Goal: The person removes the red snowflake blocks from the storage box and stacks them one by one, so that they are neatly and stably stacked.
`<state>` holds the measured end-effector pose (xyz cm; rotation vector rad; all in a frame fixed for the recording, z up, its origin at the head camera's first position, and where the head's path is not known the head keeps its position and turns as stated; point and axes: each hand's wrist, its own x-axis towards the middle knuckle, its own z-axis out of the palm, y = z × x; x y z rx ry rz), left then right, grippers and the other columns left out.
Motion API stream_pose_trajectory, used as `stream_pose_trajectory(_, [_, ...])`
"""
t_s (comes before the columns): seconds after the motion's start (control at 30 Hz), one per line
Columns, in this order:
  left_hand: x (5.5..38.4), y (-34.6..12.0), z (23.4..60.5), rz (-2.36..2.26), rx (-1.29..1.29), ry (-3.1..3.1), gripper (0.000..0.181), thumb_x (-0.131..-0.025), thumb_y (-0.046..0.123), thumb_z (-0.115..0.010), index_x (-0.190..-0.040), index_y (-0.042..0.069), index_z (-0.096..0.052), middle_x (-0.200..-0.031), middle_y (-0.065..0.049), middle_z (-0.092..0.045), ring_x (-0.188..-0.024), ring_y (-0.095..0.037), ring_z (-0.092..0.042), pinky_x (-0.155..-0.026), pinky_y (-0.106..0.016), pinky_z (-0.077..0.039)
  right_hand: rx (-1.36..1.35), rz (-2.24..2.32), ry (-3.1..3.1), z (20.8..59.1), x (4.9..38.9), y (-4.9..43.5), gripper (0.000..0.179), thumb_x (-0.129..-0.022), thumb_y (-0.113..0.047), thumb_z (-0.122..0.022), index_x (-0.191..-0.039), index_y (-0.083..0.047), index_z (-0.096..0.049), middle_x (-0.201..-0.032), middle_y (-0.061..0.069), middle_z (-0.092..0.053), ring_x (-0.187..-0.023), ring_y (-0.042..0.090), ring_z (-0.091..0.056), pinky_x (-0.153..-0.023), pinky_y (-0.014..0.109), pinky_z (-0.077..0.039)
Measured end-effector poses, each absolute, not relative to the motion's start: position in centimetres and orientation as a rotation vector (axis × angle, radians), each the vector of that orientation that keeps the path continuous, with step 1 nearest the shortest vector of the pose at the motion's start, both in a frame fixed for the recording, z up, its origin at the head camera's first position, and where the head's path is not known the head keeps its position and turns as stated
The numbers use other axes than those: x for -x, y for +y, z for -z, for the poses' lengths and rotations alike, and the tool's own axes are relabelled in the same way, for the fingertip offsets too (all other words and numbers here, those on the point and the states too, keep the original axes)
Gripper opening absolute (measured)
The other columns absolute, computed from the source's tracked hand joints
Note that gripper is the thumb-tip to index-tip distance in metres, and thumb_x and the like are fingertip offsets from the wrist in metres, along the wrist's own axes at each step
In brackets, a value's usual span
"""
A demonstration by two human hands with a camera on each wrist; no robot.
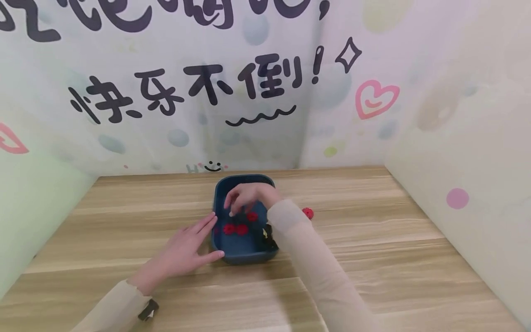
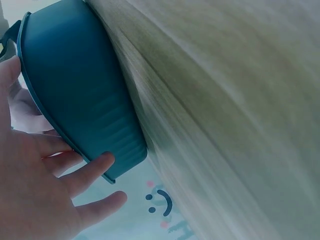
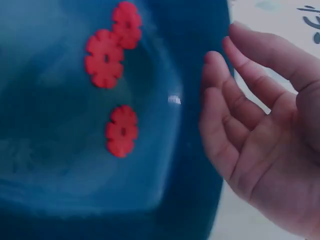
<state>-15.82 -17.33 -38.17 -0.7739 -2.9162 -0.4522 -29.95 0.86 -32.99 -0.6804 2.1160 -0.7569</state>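
A dark blue plastic bin (image 1: pixel 244 254) sits on the wooden table, holding red notched discs (image 1: pixel 242 229). Three of these flower-like discs (image 3: pixel 104 59) show on its floor in the right wrist view. My left hand (image 1: pixel 184 251) touches the bin's left rim with extended fingers and thumb; the left wrist view shows this hand (image 2: pixel 45 170) against the bin's outer wall (image 2: pixel 75 75). Over the bin hangs my right hand (image 1: pixel 248 194), its fingers loosely bent. Nothing is between those fingers in the right wrist view, where the hand (image 3: pixel 265 120) is beside the bin wall.
Another red disc (image 1: pixel 308 212) lies on the table (image 1: pixel 356 198) right of the bin, close to my right sleeve (image 1: pixel 315 263). A printed cloth wall (image 1: pixel 166 129) stands behind the table, and a pale wall (image 1: pixel 469 152) borders it on the right.
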Motion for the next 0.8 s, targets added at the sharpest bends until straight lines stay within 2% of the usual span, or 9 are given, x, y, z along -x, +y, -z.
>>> stream_pose_trajectory(0.2, [15.8, -17.2, 38.2, 0.451, 0.748, -2.934, 0.083, -0.078, 0.061, -0.048, -0.136, 0.003, -0.034, -0.141, -0.01, -0.027, -0.118, -0.03, -0.038, -0.089, -0.054, -0.032, 0.594, 0.615, 2.149, 34.4, 29.5, -0.2, 0.02, -0.079, -0.013, -0.066, -0.098, -0.011, -0.061, -0.093, 0.004, -0.057, -0.082, 0.019, -0.054, -0.068, 0.027, -0.048])
stream_pose_trajectory(0.4, [15.8, -17.2, 38.2, 0.451, 0.749, -2.922, 0.081, -0.079, 0.06, -0.049, -0.135, 0.003, -0.034, -0.14, -0.011, -0.028, -0.118, -0.03, -0.039, -0.088, -0.054, -0.032, 0.591, 0.553, 2.217, 34.1, 29.1, -1.1, 0.018, -0.077, -0.011, -0.068, -0.094, -0.011, -0.062, -0.087, 0.005, -0.059, -0.078, 0.019, -0.053, -0.065, 0.028, -0.047])
stream_pose_trajectory(0.67, [15.7, -17.2, 38.1, 0.439, 0.766, -2.919, 0.08, -0.08, 0.059, -0.049, -0.135, 0.002, -0.034, -0.14, -0.01, -0.029, -0.117, -0.029, -0.04, -0.087, -0.053, -0.034, 0.624, 0.38, 2.257, 34.5, 29.3, -1.9, 0.015, -0.075, -0.015, -0.07, -0.088, -0.018, -0.064, -0.089, 0.001, -0.058, -0.082, 0.017, -0.052, -0.068, 0.029, -0.044])
stream_pose_trajectory(0.8, [15.6, -17.3, 38.1, 0.44, 0.764, -2.925, 0.08, -0.08, 0.059, -0.049, -0.135, 0.003, -0.034, -0.14, -0.01, -0.028, -0.117, -0.029, -0.04, -0.088, -0.053, -0.034, 0.616, 0.374, 2.238, 35.4, 29.1, -2.3, 0.016, -0.073, -0.015, -0.072, -0.086, -0.018, -0.063, -0.089, 0.001, -0.057, -0.081, 0.017, -0.051, -0.068, 0.03, -0.044])
